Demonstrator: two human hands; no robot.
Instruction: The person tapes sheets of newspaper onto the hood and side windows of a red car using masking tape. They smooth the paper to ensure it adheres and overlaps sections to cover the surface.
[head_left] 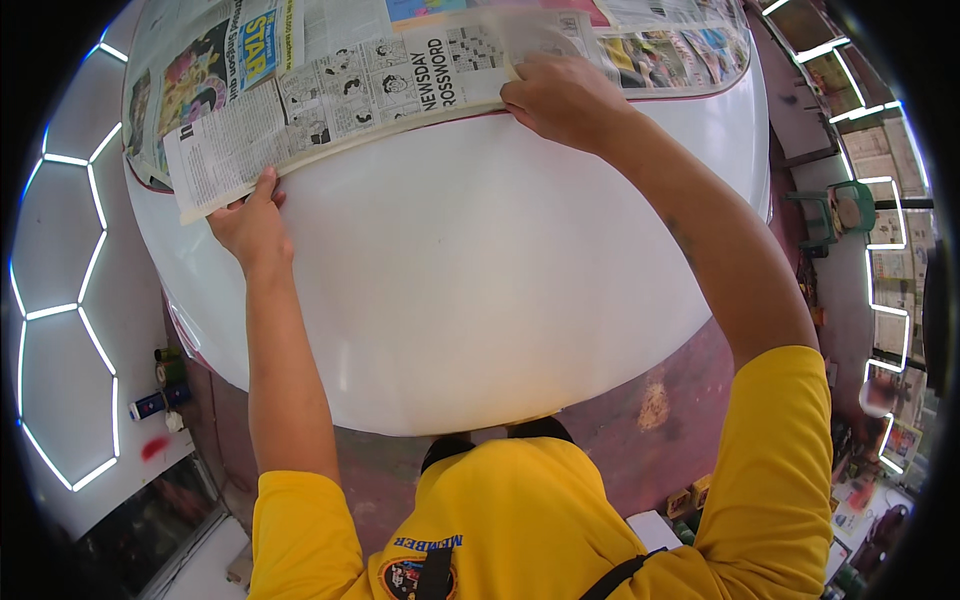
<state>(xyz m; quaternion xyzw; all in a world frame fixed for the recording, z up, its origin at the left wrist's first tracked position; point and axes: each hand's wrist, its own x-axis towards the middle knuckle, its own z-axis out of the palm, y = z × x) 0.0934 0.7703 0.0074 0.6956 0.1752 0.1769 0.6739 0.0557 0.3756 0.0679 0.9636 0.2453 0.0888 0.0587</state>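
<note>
A newspaper sheet [370,95] with a strip of pale masking tape [330,155] along its near edge lies across the far part of a white car panel [460,270]. My left hand [250,225] pinches the sheet's near left corner, thumb on top and the other fingers partly hidden beneath. Farther away to the right, my right hand [565,98] is closed at the taped edge, with its fingers bent over the paper. More newspaper [680,60] covers the panel beyond and to the right of that hand.
Below the panel's near edge is a stained reddish floor [640,420]. A green plastic chair [845,210] stands at the right. Glowing light strips [95,190] line the left wall. Small containers [170,370] sit at the left, and boxes [690,495] at the lower right.
</note>
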